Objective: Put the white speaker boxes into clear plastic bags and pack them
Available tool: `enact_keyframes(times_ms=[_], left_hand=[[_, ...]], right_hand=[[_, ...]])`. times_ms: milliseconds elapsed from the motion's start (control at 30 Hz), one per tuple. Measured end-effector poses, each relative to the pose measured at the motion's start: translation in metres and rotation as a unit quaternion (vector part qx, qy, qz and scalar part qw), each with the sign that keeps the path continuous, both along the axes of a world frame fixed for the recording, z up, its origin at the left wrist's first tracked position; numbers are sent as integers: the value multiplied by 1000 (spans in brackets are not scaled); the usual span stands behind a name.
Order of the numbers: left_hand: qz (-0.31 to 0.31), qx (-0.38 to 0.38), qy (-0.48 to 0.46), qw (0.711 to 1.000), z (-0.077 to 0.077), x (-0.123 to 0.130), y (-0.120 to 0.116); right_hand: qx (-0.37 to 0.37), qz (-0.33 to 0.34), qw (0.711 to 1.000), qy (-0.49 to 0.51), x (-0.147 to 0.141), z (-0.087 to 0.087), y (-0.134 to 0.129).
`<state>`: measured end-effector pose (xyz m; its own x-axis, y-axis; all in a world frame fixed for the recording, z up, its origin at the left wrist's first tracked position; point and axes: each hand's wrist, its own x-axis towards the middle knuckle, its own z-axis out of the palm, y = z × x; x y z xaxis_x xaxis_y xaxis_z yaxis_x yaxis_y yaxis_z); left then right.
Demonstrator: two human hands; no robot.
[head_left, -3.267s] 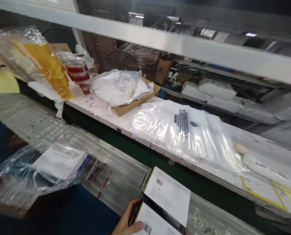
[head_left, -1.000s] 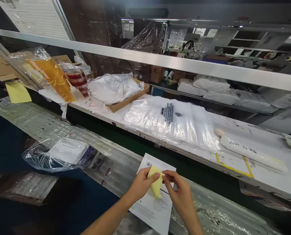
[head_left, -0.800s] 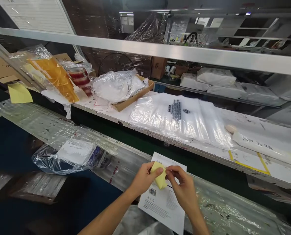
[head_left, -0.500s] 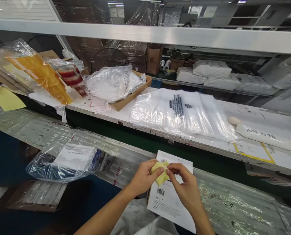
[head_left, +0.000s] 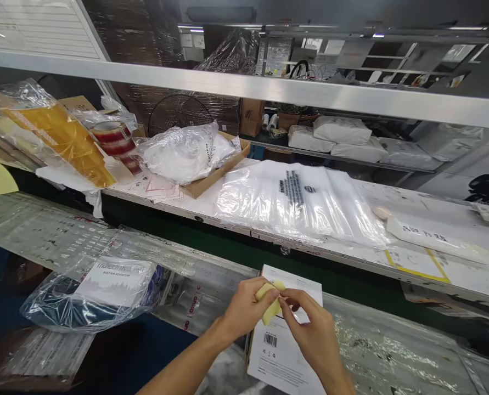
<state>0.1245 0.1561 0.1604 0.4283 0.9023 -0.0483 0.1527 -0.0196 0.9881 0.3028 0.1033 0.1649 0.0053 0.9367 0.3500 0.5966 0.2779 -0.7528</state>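
The left hand (head_left: 246,308), angled inward, pinches a creased yellow paper (head_left: 271,314) between thumb and curled fingers. The right hand (head_left: 312,323) has thumb and forefinger nearly together at the paper's right edge; whether they grip it I cannot tell. Below both lies a white, barcoded box (head_left: 287,356).

Behind the boxes (head_left: 283,354) and the bagged package (head_left: 114,284) to their left, the worktop (head_left: 433,213) carries, left to right, tape rolls (head_left: 114,141), a tray (head_left: 211,182) and plastic bags (head_left: 310,203).
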Motion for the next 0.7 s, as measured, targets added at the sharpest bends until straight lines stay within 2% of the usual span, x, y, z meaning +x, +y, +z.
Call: enact_keyframes(times_ms=[133,400,700], left_hand=[[-15,11,6,1000,-1,3,0],[2,3,6,1000,0,4,2],[2,-39,-14,999,-7,0,-4]], right_hand=[[-39,-3,999,11,5,1,4],[-117,-8,990,74,6,5,9],[-146,-7,984,105,4,-3,5]])
